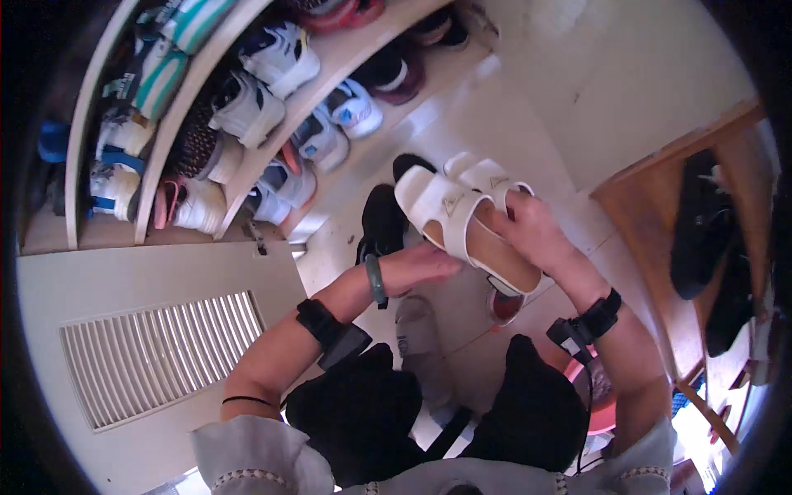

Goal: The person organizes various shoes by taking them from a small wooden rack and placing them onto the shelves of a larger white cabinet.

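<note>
A pair of white slide sandals with tan insoles is raised in front of me, the near sandal [445, 203] overlapping the far sandal [487, 175]. My right hand [532, 227] grips the pair, its fingers around the straps and inside the openings. Beside the near sandal's lower edge, my left hand [422, 266] has its fingers stretched out, close to or touching the strap; their tips are partly hidden. Behind the sandals, a black shoe [381, 221] rests on the floor, and another dark rounded tip shows past the near sandal's toe.
Shoe shelves [177, 107] at the upper left hold several pairs, including white sneakers [280, 62]. Below them is a cabinet door with a louvred panel [161, 355]. A grey shoe [417, 334] lies near my knees, a pink tub [606, 400] by my right arm. Wooden furniture [652, 247] stands right.
</note>
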`<state>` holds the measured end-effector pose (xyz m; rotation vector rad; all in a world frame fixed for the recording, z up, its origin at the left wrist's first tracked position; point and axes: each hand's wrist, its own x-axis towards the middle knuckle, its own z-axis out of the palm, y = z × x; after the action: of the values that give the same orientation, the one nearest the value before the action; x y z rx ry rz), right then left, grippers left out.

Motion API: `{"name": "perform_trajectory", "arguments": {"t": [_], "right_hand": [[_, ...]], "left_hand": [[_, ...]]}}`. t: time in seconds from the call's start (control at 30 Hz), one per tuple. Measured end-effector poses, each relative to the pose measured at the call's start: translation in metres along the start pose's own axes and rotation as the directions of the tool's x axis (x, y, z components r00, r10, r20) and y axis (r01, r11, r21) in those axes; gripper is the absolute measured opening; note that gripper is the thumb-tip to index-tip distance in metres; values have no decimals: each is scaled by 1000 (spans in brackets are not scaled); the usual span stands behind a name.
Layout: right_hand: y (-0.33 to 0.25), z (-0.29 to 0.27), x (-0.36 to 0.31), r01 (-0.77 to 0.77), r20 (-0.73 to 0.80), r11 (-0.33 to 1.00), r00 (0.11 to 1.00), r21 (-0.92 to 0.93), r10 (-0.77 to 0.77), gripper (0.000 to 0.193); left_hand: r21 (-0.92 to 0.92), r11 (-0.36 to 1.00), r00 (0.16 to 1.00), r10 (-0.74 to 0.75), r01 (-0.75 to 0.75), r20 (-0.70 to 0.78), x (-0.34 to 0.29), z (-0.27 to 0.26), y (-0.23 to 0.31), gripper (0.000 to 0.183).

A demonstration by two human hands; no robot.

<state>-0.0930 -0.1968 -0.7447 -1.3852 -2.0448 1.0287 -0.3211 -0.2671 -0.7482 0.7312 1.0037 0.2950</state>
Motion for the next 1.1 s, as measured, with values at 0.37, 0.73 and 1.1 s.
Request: {"name": "perform_trajectory", "arguments": {"t": [0.37, 0.73, 1.1], "right_hand": [[-9, 56, 15, -96, 83, 964, 993, 248, 78, 36], [-7, 46, -5, -113, -27, 761, 985, 639, 169, 31], [-23, 63, 3, -127, -130, 781, 957, 612, 257, 33]], "left_hand": [[-528, 765, 925, 359, -369, -126, 17, -11, -40, 58], [-446, 808, 910, 249, -384, -333, 12, -35, -49, 44], [-273, 832, 842, 357, -484, -404, -5, -16, -57, 41]]}}
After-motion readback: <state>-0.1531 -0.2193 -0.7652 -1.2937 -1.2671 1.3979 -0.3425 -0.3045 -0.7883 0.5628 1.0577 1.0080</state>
